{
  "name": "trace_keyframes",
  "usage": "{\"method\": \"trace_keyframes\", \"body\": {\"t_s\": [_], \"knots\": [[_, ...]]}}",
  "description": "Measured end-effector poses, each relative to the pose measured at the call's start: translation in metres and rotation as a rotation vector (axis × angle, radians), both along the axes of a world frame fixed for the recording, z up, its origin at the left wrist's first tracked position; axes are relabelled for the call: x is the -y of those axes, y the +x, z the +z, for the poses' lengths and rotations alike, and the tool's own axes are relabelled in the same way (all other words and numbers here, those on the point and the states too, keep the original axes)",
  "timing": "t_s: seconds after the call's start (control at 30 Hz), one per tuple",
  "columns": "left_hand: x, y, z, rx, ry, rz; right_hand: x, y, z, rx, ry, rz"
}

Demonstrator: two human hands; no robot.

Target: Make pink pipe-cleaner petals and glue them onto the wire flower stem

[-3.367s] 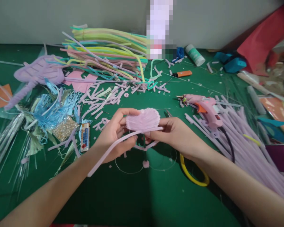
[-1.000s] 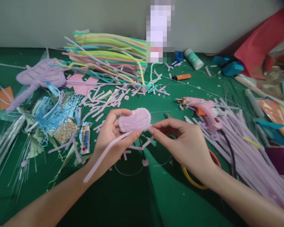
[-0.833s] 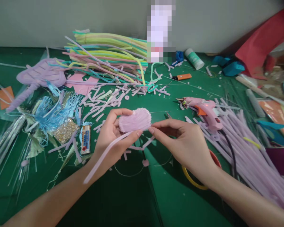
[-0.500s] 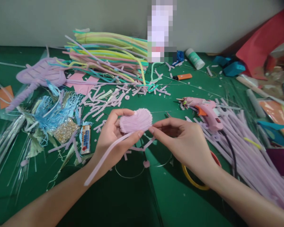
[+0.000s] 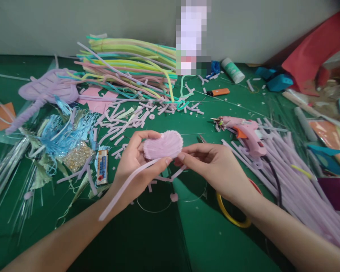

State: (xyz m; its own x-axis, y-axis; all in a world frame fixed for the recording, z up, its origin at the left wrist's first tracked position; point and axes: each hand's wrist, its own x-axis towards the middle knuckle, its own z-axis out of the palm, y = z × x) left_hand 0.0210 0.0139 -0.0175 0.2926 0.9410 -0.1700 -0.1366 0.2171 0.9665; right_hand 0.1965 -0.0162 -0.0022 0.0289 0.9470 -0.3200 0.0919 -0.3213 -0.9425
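Between my two hands is an oval, fuzzy, pale purple piece of pipe cleaners (image 5: 163, 145), laid in close rows. My left hand (image 5: 137, 156) is closed on its left side, thumb below and index finger along the top. A loose pipe cleaner (image 5: 124, 187) trails from under my left thumb across the wrist. With thumb and index finger together, my right hand (image 5: 208, 158) pinches at the piece's lower right edge; the exact bit gripped is hidden by the fingertips. Below both hands, short purple pipe-cleaner cuttings (image 5: 171, 177) and a thin looped wire (image 5: 154, 211) are visible.
To the right, a pink hot glue gun (image 5: 248, 132) rests by a bundle of purple pipe cleaners (image 5: 303, 192). Scissors (image 5: 234, 219) lie partly under my right wrist. Leftward are blue tassels (image 5: 56, 136) and a lighter (image 5: 102, 166). Multicoloured pipe cleaners (image 5: 130, 64) lie behind scattered cuttings.
Almost nothing differs. My right fingertips have shifted very slightly at the piece's edge, and the trailing pipe cleaner's free end has moved slightly left.
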Motion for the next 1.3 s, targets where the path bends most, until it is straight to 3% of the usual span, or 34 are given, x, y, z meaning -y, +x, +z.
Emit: {"method": "trace_keyframes", "body": {"t_s": [0.27, 0.67, 0.93, 1.13, 1.3], "knots": [[-0.001, 0.0, -0.001, 0.058, -0.014, -0.021, -0.002, 0.002, -0.006, -0.205, -0.058, 0.059], [-0.003, -0.001, 0.0, 0.02, 0.013, -0.008, -0.003, 0.003, -0.006, -0.285, -0.139, 0.039], [0.004, 0.005, 0.009, -0.039, -0.025, 0.038, -0.003, 0.0, -0.006, -0.148, -0.052, 0.041], [0.0, 0.0, 0.005, 0.005, -0.028, -0.036, -0.002, 0.0, -0.008, -0.128, 0.074, 0.055], [0.001, 0.0, 0.008, -0.002, -0.035, -0.035, -0.002, 0.001, -0.006, -0.128, 0.012, 0.095]]}}
